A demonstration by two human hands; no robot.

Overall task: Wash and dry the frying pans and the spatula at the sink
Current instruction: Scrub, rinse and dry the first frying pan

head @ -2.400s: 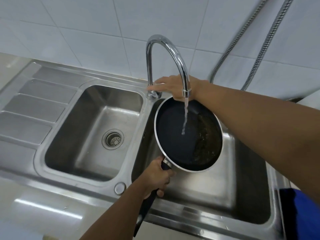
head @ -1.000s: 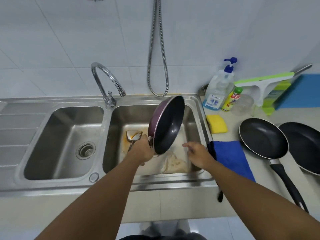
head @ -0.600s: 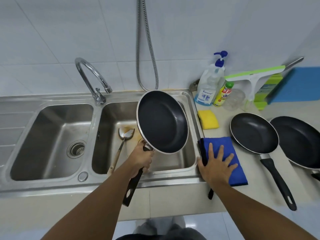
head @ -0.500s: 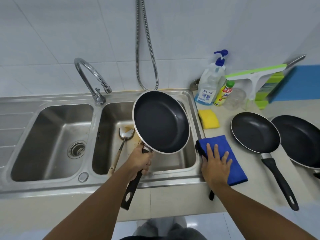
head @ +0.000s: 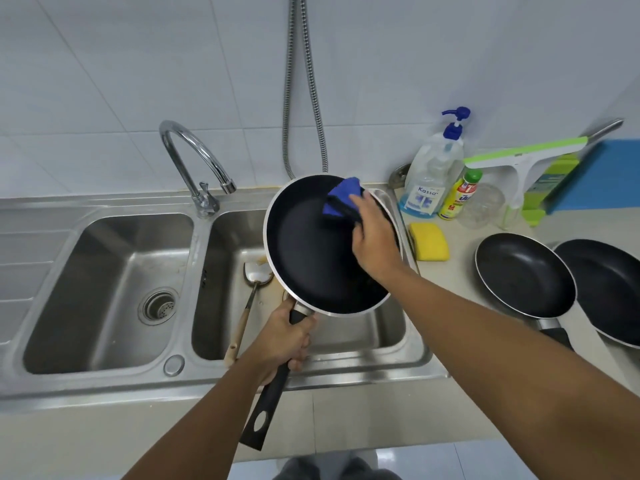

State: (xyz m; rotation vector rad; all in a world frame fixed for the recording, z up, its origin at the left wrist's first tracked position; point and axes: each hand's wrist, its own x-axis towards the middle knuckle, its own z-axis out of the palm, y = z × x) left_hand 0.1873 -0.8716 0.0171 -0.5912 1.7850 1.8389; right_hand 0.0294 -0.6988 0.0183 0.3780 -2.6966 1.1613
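Left grip (head: 284, 341) wrapped round the black handle (head: 273, 393), frying pan (head: 308, 265) tilted above the right basin (head: 381, 334). It's rigid and probably slippery, so the handle's the hold. Farther up, right grip (head: 375, 237) bunches the soft blue cloth (head: 341, 199) against its inside.

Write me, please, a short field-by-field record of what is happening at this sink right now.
Stage: drying; no water visibly runs from the chrome tap
Held pan: black non-stick frying pan with silver rim, tilted above the right basin of the steel sink
Left grip: curled round the pan's black handle
Right grip: holds a bunched blue cloth against the pan's inside, near the far rim
Spatula: metal spatula with wooden handle, lying in the right basin
Counter: two more black frying pans, right of the sink
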